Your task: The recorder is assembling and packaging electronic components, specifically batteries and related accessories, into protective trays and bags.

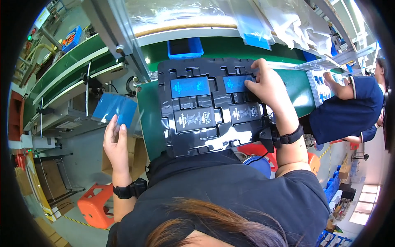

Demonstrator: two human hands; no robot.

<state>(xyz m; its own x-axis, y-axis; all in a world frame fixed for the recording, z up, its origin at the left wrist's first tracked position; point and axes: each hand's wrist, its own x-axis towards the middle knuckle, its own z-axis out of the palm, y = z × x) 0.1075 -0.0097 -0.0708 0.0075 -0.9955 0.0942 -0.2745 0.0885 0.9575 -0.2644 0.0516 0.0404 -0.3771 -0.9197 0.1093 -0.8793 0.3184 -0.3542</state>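
Note:
A black moulded plastic tray (166, 123) lies in front of me with flat batteries in its pockets. The two lower ones are dark grey: one battery (195, 119) at left, another (245, 113) at right. In the upper row, a blue-faced battery (190, 87) sits at left and a second blue-faced battery (235, 84) at right. My right hand (269, 84) is closed at the right end of that second one, thumb on its face; some fingertips are hidden. Off the tray's left side, my left hand (116, 146) pinches a blue plastic sheet (115, 109) between thumb and fingers.
Behind the tray, a blue bin (185, 48) stands on the green bench (222, 48) under a shelf with clear plastic film. A metal post (113, 33) rises at upper left. An orange stool (96, 206) and a cardboard box (133, 160) are below left. Another person (349, 101) works at right.

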